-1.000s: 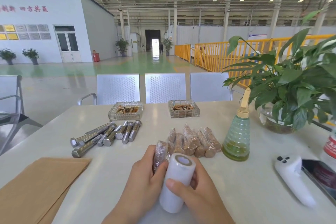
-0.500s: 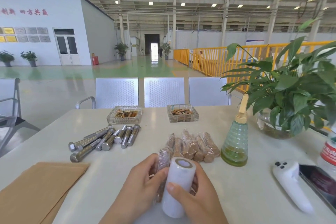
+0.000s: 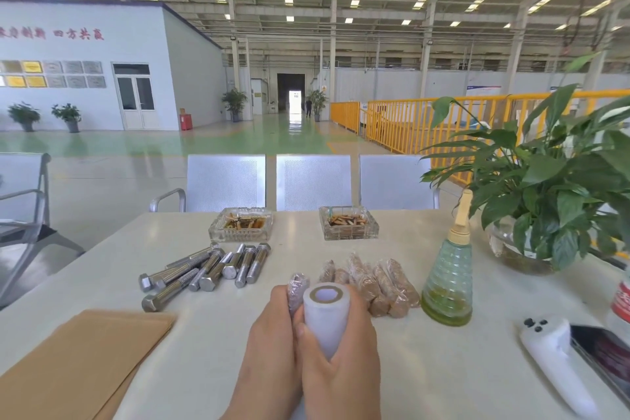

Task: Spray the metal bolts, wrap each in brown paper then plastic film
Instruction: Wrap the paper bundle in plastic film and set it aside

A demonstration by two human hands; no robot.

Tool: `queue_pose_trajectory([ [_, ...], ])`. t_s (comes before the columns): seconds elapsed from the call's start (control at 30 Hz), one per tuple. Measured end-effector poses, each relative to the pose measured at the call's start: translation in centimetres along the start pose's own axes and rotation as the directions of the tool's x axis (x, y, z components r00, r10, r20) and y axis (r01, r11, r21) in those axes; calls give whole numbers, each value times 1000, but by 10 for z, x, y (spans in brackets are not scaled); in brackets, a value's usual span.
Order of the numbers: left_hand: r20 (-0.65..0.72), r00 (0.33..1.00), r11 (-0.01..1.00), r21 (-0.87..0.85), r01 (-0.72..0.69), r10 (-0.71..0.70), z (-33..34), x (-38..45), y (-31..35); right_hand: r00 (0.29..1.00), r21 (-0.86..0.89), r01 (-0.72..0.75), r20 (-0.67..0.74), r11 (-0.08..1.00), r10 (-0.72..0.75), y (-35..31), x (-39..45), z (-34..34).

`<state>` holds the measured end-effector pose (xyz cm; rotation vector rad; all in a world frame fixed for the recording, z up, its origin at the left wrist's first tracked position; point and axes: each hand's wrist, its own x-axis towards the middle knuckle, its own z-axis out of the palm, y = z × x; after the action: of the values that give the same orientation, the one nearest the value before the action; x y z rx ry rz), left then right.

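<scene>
My right hand (image 3: pixel 341 365) grips a white roll of plastic film (image 3: pixel 325 317), held nearly upright at the table's near middle. Pressed against the roll's left side, my left hand (image 3: pixel 269 348) holds a paper-and-film wrapped bolt (image 3: pixel 296 286); only its top end shows. Several wrapped bolts (image 3: pixel 378 283) lie in a row just behind my hands. Several bare metal bolts (image 3: pixel 208 269) lie in a loose pile to the left. A stack of brown paper sheets (image 3: pixel 78 361) lies at the near left. A green spray bottle (image 3: pixel 448 283) stands to the right.
Two glass ashtrays (image 3: pixel 241 225) (image 3: pixel 348 222) sit at the table's far side, metal chairs behind them. A potted plant (image 3: pixel 545 187) stands at the far right. A white controller (image 3: pixel 552 355), a phone (image 3: pixel 603 361) and a red-labelled bottle (image 3: pixel 622 297) lie at the right edge.
Both hands have drawn together and risen slightly, bringing the film roll upright tight against the wrapped bolt. The camera has tilted upward, so the table sits lower in view.
</scene>
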<state>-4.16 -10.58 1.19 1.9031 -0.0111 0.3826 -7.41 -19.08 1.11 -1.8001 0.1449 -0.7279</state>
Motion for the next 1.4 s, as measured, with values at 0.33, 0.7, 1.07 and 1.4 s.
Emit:
queue_pose_trajectory([
  [0.33,-251,943,971,150,-184,218,-12,5,-23,998,-193,-57,-17,980,55,40,27,-22],
  [0.7,-53,989,953,-278,121,-140,-23,11,-29,980,238,-200,60,950,191,59,29,-37],
  [1.07,156,960,860,-428,278,-233,-23,8,-18,940,401,-324,242,857,241,57,33,-36],
  [1.4,478,871,985,65,-158,108,-37,7,-21,787,699,-615,518,365,334,43,43,-49],
])
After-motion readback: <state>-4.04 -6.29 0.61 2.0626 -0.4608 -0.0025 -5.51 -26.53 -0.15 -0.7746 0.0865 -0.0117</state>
